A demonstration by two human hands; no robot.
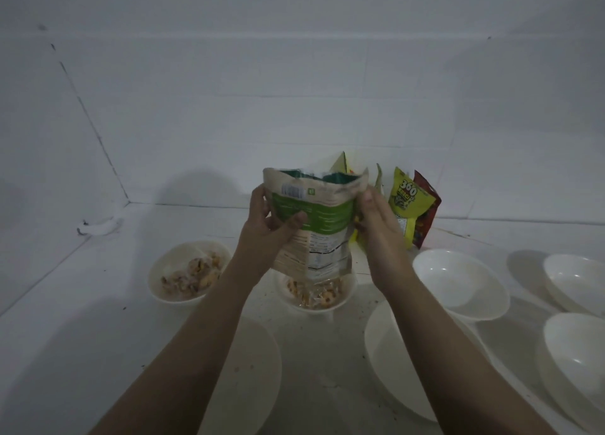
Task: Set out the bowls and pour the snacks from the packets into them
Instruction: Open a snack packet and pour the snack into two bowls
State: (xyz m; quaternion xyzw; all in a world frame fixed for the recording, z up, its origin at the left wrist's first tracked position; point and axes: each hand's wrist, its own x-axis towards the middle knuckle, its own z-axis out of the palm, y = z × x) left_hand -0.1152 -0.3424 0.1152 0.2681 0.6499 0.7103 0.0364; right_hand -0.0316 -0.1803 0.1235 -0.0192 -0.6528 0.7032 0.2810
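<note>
Landmark taken: the green-and-cream packet (314, 225), held upright at centre, torn mouth uppermost.

Nearest the camera, on either side of the forearms and well below the packet, two large white bowls are noted: one lower left (255, 379), with a few specks inside, and one lower right (393, 362), apparently bare. Crumbs are scattered on the white counter (65, 303) between them.

At the packet itself, the left hand (268, 225) is seen gripping the left edge, thumb curled across the printed face. The right hand (376, 218) is wrapped round the right edge; its fingertips are hidden behind the packet.

Directly beneath the packet's base a small bowl (316, 292) is seen, already holding snack pieces; the base hangs just above or at its rim, which cannot be told. Left of the packet a second small bowl (190, 271) holds a similar mix. Right of the packet three bowls are seen without snacks in them: one near (461, 287) and two at the frame edge (576, 284), (579, 356).

Behind and right of the packet, more packets lean on the wall: a yellow one (407, 202) and a red one (429, 212).

Step judged: pouring stage, bowls already set out, two filled. Next move judged: packet to be tipped mouth-down over a bowl, or set aside if spent; contents cannot be seen.
</note>
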